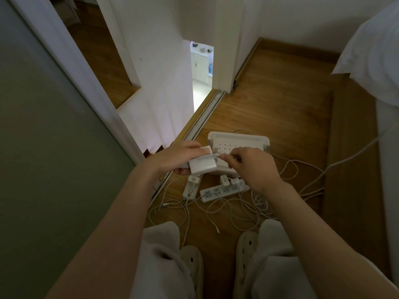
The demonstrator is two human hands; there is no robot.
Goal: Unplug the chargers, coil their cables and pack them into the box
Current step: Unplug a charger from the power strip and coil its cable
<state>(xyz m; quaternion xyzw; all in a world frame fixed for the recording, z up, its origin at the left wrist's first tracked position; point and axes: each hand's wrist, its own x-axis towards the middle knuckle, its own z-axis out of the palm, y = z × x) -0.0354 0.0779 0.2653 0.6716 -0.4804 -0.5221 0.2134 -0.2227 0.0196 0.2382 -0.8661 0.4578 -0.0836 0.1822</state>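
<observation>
Left hand (172, 157) grips the charger (203, 167) by its side faces, above the floor (280, 117) and in front of the box (237, 140). Right hand (252, 167) pinches the cable (210, 156) laid across the charger's top. Charger: rigid, smooth, probably light. Cable: limp, springy. Keep it pinched near the charger, or the loops may slacken.

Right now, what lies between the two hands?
The white charger, gripped by the left hand, its cable pinched by the right hand; head view.
</observation>
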